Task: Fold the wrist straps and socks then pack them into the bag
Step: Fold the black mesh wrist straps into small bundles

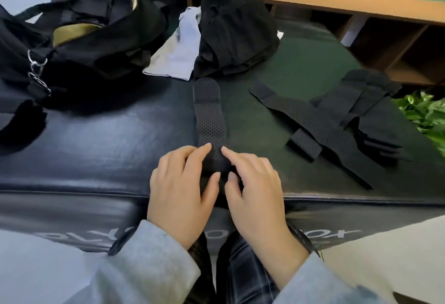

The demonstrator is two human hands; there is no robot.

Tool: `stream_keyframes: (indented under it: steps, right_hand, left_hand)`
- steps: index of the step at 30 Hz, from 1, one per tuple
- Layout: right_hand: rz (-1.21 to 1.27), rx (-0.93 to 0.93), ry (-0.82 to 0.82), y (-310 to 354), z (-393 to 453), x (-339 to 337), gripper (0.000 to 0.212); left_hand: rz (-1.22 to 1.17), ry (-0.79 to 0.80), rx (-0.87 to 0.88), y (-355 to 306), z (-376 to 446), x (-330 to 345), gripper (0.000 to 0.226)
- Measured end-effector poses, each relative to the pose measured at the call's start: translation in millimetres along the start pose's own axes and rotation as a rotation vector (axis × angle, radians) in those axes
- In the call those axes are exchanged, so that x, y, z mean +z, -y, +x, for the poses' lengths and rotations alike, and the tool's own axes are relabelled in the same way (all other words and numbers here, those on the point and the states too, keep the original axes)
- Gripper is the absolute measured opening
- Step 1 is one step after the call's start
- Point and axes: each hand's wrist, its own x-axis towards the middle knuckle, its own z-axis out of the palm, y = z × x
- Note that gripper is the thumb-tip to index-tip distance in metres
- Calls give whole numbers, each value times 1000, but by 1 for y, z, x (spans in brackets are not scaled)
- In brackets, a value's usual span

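A black perforated wrist strap (210,113) lies lengthwise on the black padded bench (96,147), running away from me. My left hand (183,183) and my right hand (252,183) sit side by side at its near end, thumb and forefinger of each pinching the strap's edges. More black wrist straps (337,121) lie in a loose pile to the right. A white sock (178,48) lies at the back beside a heap of black socks or cloth (236,34). The open black bag (79,39) stands at the back left.
A wooden shelf unit (385,39) runs along the far side under a green surface. Green plant leaves (426,116) show at the right edge. The bench's front edge lies just below my hands.
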Motion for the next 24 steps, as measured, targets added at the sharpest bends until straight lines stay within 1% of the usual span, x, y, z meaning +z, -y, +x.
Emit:
stream_keyframes:
  steps: [4,8,11,15,17,20,22,24]
  right_hand:
    - [-18,0,-32,-1,-3,2,43]
    - [32,-21,-56,-2,-4,3,38]
    - [93,-47,-80,-3,-5,2,30]
    - [191,-27,-72,-2,-5,-1,20]
    - [208,-17,-60,-1,-6,-1,18]
    - [337,89,-72,1,-7,-2,20]
    - [372,109,-83,0,-7,-3,24]
    - [361,94,-89,0,-7,-3,19]
  left_hand:
    - [-32,-2,22,0,-2,-3,46]
    - [-115,-66,52,6,-4,-3,39]
    - [-175,-105,33,7,-4,-3,32]
    - [-246,-62,58,9,-3,-3,26]
    - [-283,-51,16,9,-3,-4,28]
    - [-376,-68,-66,8,-5,-3,34]
    - [-407,-95,-78,7,-6,-3,30]
    - [-409,-106,-75,5,-5,-5,21]
